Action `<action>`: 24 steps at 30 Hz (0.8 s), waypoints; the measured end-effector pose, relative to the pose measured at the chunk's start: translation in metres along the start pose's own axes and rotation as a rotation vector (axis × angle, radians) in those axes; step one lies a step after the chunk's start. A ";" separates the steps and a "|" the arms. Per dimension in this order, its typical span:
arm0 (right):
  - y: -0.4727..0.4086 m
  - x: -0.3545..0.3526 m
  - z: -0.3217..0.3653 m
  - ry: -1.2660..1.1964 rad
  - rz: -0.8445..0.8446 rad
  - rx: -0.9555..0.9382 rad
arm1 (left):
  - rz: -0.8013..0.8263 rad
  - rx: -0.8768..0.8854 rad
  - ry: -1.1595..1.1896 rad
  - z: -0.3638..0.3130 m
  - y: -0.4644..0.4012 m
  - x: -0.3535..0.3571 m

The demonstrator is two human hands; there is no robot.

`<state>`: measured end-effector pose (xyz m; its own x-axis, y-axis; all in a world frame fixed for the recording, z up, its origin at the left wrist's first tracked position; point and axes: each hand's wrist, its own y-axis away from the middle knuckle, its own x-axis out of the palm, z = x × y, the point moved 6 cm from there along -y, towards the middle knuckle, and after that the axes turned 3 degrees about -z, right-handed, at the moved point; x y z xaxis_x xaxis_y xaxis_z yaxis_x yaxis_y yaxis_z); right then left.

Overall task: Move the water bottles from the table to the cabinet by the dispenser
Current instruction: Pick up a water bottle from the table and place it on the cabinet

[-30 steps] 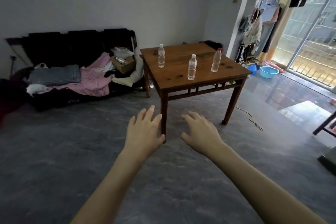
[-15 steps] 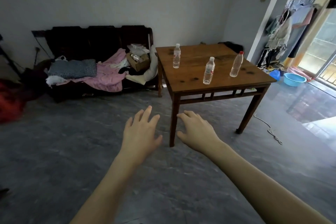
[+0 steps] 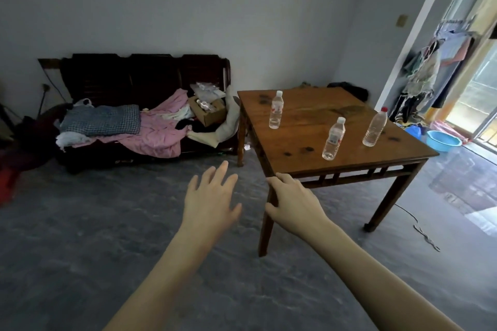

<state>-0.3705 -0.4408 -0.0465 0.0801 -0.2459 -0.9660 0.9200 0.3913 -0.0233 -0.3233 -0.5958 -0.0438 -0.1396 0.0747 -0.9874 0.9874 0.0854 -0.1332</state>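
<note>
Three clear water bottles upright on the wooden bench [image 3: 295, 142], well apart from one another. White-capped bottle [image 3: 276, 109] toward the far left of the top; second white-capped bottle [image 3: 333, 138] nearer the front edge; red-capped bottle [image 3: 375, 127] to its right, toward the right edge. None touched.

Both hands held out in front, palms down, holding nothing. Left hand [image 3: 208, 200] in the air over the grey floor [image 3: 80, 250], fingers straight and slightly spread. Right hand [image 3: 294, 203] just beside it, apart from it, fingers loosely bent, in front of the bench's near corner and front leg; contact with the wood not possible to tell.

Left of the bench, against the wall, a dark wooden sofa [image 3: 145, 72] piled with a pink blanket [image 3: 158, 129], a checked cushion [image 3: 100, 122] and an open cardboard box [image 3: 208, 111]. Right of the bench, a blue basin [image 3: 443, 141] on the floor near a bright doorway, with clothes on a rack [image 3: 427, 72] behind. A cord [image 3: 425, 234] on the floor by the bench's right leg.
</note>
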 end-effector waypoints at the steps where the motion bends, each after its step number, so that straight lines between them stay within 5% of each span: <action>1: -0.012 0.002 0.002 0.000 0.006 0.007 | 0.008 0.008 -0.001 0.005 -0.012 0.001; 24: -0.375 0.013 -0.027 -0.104 0.018 -0.053 | 0.028 -0.047 -0.043 0.098 -0.339 0.050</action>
<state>-0.7253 -0.5668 -0.0571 0.1381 -0.3282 -0.9345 0.8967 0.4420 -0.0228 -0.6576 -0.7185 -0.0562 -0.1079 0.0355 -0.9935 0.9861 0.1310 -0.1024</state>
